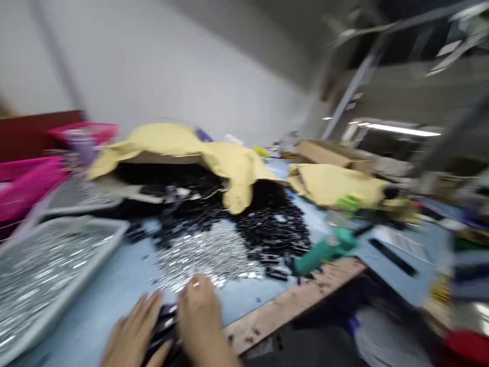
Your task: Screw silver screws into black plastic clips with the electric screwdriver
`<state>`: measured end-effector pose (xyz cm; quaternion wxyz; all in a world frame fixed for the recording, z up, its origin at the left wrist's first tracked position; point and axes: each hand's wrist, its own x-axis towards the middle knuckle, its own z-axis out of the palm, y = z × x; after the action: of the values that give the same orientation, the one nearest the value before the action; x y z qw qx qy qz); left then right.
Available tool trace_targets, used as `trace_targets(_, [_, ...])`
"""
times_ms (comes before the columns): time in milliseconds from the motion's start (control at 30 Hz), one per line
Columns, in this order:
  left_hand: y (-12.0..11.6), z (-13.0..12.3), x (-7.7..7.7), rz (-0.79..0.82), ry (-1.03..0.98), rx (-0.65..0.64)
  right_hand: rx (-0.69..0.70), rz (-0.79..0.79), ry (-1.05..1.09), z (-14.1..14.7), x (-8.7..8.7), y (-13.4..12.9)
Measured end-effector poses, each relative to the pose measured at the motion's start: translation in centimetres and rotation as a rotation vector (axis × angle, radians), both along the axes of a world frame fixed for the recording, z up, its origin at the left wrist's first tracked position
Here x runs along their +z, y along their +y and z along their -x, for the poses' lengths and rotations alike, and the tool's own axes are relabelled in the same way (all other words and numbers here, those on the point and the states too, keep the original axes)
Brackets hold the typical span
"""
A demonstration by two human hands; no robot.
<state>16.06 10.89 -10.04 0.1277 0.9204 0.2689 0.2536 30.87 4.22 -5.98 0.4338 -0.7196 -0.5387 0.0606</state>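
Left hand (pixel 132 329) and right hand (pixel 200 318) narrowly curled around small black plastic pieces (pixel 162 326), perhaps. Loose grip: possible spill onto shiny silver metal pieces (pixel 202 255).

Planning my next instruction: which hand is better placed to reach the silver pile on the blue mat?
Probably the right hand: its fingertips sit nearest the silver pieces. The left hand lies farther aside; both touch the black parts.
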Motion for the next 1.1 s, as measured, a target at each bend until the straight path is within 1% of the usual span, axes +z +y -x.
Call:
trace_targets(33, [-0.5, 1.3, 1.5, 0.063, 0.041, -0.003, 0.016, -0.046, -0.021, 0.1, 0.4, -0.4])
trace_targets(67, [-0.9, 2.0, 3.2, 0.137, 0.072, -0.021, 0.072, -0.105, -0.002, -0.1, 0.9, -0.7])
trace_targets(100, [-1.2, 2.3, 5.0, 0.209, 0.063, -0.017, 0.135, -0.163, 0.044, -0.3, 1.6, -1.0])
trace_targets(167, [-1.4, 2.1, 8.1, 0.359, 0.065, -0.053, 0.297, -0.161, 0.141, -0.8, 3.3, -1.4])
trace_targets(233, [-1.8, 1.7, 10.2, 0.474, 0.078, -0.121, 0.466, -0.096, 0.17, -0.6, 4.9, -1.8])
trace_targets(300, [-2.3, 1.6, 11.1, 0.562, 0.06, -0.203, 0.589, -0.022, 0.148, 0.1, 5.8, -2.3])
trace_targets(333, [-2.4, 1.8, 11.1, 0.609, 0.029, -0.221, 0.622, -0.002, 0.13, 0.4, 6.0, -2.5])
trace_targets(400, [-2.5, 2.3, 10.7, 0.722, -0.088, -0.184, 0.632, -0.006, 0.113, 0.7, 6.0, -2.7])
trace_targets(467, [-2.4, 2.9, 10.2, 0.838, -0.198, -0.094, 0.575, -0.051, 0.14, 0.5, 5.7, -2.9])
trace_targets(500, [-2.4, 3.0, 10.1, 0.893, -0.22, -0.072, 0.541, -0.072, 0.161, 0.3, 5.6, -3.0])
trace_targets(567, [-2.5, 3.1, 10.3, 0.983, -0.194, -0.119, 0.507, -0.077, 0.189, 0.1, 5.6, -3.1])
trace_targets(633, [-2.8, 2.8, 10.8, 1.013, -0.14, -0.207, 0.563, -0.029, 0.163, 0.3, 5.7, -2.9])
trace_targets(700, [-3.0, 2.5, 11.2, 0.961, -0.107, -0.244, 0.639, 0.02, 0.122, 0.9, 5.8, -2.7])
trace_targets(733, [-3.1, 2.4, 11.2, 0.928, -0.094, -0.236, 0.659, 0.028, 0.116, 1.2, 5.9, -2.7])
trace_targets(833, [-3.1, 3.0, 10.5, 0.865, -0.087, -0.152, 0.657, 0.037, 0.169, 1.2, 6.0, -3.1])
trace_targets(900, [-3.2, 3.7, 9.7, 0.785, -0.167, -0.03, 0.608, 0.043, 0.251, 0.1, 6.0, -3.8])
trace_targets(967, [-3.7, 4.2, 8.7, 0.67, -0.225, 0.105, 0.496, 0.045, 0.346, -1.7, 5.8, -4.7])
trace_targets(1000, [-4.2, 4.2, 8.3, 0.621, -0.208, 0.148, 0.44, 0.055, 0.388, -2.6, 5.7, -5.0])
trace_targets(1033, [-4.7, 4.0, 7.8, 0.575, -0.157, 0.161, 0.403, 0.078, 0.423, -3.4, 5.5, -5.3])
trace_targets(1100, [-5.7, 3.2, 6.7, 0.455, -0.011, 0.123, 0.388, 0.152, 0.487, -4.5, 5.1, -5.6])
